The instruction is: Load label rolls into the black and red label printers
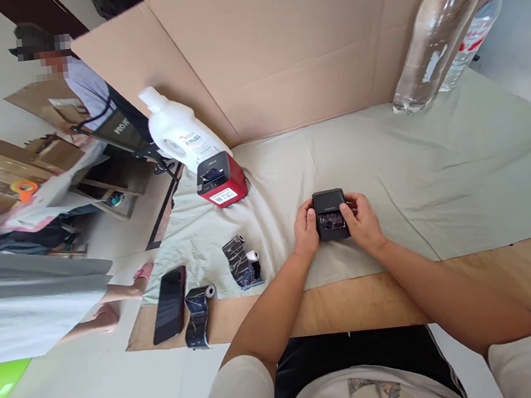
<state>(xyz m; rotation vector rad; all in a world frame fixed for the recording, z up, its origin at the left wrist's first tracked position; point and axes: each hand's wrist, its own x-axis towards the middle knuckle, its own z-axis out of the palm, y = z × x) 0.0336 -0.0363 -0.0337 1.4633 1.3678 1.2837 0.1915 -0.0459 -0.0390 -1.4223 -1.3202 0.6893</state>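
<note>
One black device was held near the middle of the table's front edge, over the pale cloth; whether it was resting on the cloth or raised slightly could not be told. Its long axis was pointed away from the wearer, nearly straight, with the plain lid set at the far end and the glossy window turned upward at the near end. It was gripped from both sides by two hands: along its left side the left hand was closed, the fingers curled against the casing, while by the right hand the right side was clasped, its thumb laid over the top by the window. To the left, one red-and-black device was placed, its white label faced toward the wearer, just in front of one white jug. Two dark strips were counted: a folded strip, beside which one small white roll was seen, and a partly unrolled strip nearer the edge. Just beside the latter, one phone was laid screen up, its long axis slanted. Two clear bottles, a large bottle and a smaller bottle, were stood at the far right by one cardboard panel.
</note>
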